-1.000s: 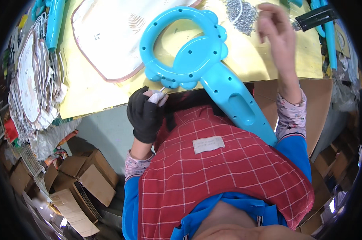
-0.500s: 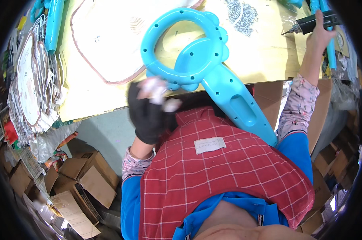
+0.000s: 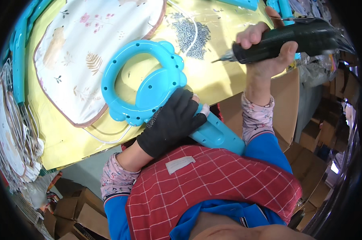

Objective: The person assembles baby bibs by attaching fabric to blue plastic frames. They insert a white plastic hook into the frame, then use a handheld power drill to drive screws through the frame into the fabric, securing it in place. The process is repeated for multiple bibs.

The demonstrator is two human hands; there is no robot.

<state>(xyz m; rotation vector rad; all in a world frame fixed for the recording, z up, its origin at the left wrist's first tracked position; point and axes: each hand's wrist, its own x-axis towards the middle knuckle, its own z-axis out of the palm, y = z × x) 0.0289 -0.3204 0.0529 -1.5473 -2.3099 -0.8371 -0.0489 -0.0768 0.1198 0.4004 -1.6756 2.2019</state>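
A turquoise plastic piece (image 3: 152, 90), a holed ring with a scalloped edge and a long handle, lies slanted over the front edge of the table. My left hand (image 3: 171, 122), in a black glove with bare fingertips, is closed over it where ring and handle meet. The handle's end reaches down toward my right sleeve. My bare right hand (image 3: 271, 60) grips a black electric screwdriver (image 3: 283, 43) above the table. Its bit points left, to the right of the ring and apart from it. Small screws (image 3: 192, 37) lie piled beyond the ring.
Under the ring, a white patterned panel with brown trim (image 3: 75, 68) lies on the yellow tabletop (image 3: 57, 146). A stack of similar panels (image 3: 13, 132) hangs at the left. More turquoise parts (image 3: 19, 64) stand at the far left. Cardboard boxes (image 3: 87, 208) sit below.
My left hand has come right and closed on the turquoise piece. My right hand has brought the screwdriver inward from the far right. The whole view has shifted.
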